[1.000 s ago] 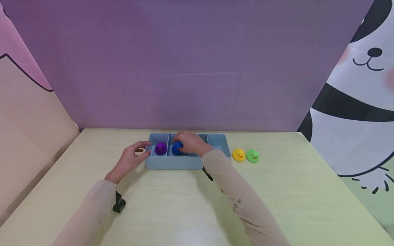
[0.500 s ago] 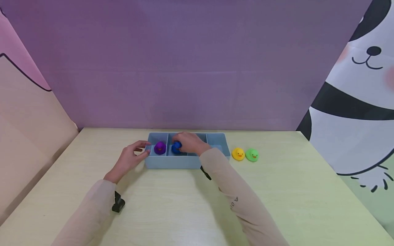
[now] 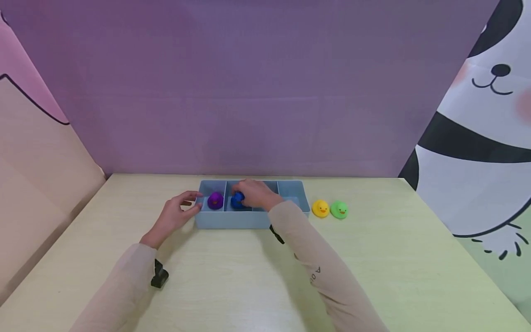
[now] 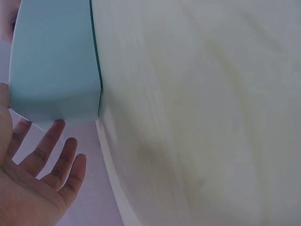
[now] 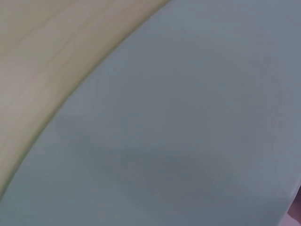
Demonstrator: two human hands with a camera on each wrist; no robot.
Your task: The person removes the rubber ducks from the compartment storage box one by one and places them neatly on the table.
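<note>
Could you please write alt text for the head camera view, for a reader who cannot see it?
A person's right hand holds a blue duck in the second compartment of a blue tray on a pale table, while the left hand rests at the tray's left end. A purple duck sits in the first compartment; a yellow duck and a green duck stand right of the tray.

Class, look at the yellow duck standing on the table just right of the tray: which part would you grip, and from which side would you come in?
Probably grip the yellow duck round its body, front and back, coming from above. It stands upright on the table, but the green duck sits close on its right and the tray wall is near on its left, so its sides are crowded.
</note>
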